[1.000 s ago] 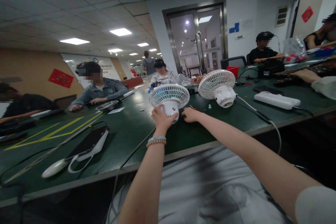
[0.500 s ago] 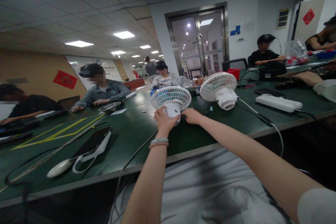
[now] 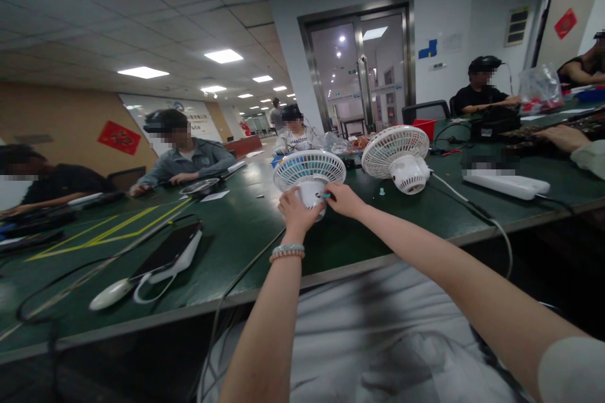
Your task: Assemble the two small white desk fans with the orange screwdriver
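Green table (image 3: 236,223), glass doors (image 3: 350,69) — hands (image 3: 297,209) clamped: left on fan (image 3: 311,175), right on teal piece (image 3: 326,196).

The left hand (image 3: 299,211) covers the left part of the housing of the fan (image 3: 309,165) it grips, and the fingers of the right hand (image 3: 344,200) hide most of a small blue piece (image 3: 326,196), too little showing to identify it. Right of that hand, a pale blue bit (image 3: 382,191) on the worktop (image 3: 359,242) is too tiny to name, and farther right pixelation masks part of the white power strip (image 3: 508,186). Far left of the left hand, a person in black (image 3: 66,189) is cut off by the picture's edge.
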The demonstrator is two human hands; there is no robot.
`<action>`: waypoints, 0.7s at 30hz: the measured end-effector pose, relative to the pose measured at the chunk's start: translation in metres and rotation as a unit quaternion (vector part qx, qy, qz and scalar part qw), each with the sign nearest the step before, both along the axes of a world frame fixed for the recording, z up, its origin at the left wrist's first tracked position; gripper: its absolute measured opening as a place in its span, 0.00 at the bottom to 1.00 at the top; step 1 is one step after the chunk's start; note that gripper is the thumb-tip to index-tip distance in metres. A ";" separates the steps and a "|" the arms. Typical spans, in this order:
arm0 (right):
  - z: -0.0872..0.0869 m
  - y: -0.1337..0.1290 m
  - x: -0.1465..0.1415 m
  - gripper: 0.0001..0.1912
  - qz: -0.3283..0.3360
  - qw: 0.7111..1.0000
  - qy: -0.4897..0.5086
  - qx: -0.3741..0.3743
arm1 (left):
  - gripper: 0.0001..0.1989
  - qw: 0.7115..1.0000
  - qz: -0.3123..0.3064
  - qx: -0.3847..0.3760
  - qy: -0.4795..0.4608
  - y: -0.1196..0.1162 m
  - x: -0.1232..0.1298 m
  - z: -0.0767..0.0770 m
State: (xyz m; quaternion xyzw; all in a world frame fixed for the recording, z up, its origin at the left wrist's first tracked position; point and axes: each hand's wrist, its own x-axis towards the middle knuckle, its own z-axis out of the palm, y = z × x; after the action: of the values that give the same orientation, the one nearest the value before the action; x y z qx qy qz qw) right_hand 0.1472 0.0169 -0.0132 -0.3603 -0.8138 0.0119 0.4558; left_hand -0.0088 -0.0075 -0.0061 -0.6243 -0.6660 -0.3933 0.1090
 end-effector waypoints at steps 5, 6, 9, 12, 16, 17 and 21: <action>0.000 0.001 0.000 0.07 0.008 1.000 0.022 0.021 | 0.42 1.000 0.000 -0.002 -0.004 -0.001 0.001 0.001; 0.000 0.002 0.000 0.07 0.009 0.999 0.028 0.027 | 0.42 1.000 0.000 -0.002 -0.005 -0.001 0.001 0.000; 0.000 0.004 -0.002 0.08 0.020 0.998 0.042 0.046 | 0.42 1.000 -0.003 0.001 0.001 0.000 0.000 -0.001; -0.001 0.005 -0.003 0.09 0.029 0.997 0.048 0.060 | 0.42 1.000 -0.003 0.005 0.010 0.001 -0.001 -0.002; 0.000 0.004 -0.003 0.09 0.029 0.997 0.052 0.058 | 0.42 1.000 -0.003 0.001 0.003 0.001 -0.001 -0.002; 0.001 0.003 -0.003 0.09 0.029 0.997 0.051 0.054 | 0.42 1.000 -0.003 0.002 0.002 0.001 -0.001 -0.002; 0.002 0.001 -0.003 0.10 0.031 0.997 0.049 0.045 | 0.42 1.000 -0.001 0.004 0.001 0.003 -0.001 -0.002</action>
State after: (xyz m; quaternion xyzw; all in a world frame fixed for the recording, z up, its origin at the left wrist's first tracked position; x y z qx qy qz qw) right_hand 0.1444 0.0184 -0.0114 -0.3123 -0.8010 0.0070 0.5106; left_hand -0.0102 -0.0050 -0.0082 -0.6250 -0.6638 -0.3952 0.1123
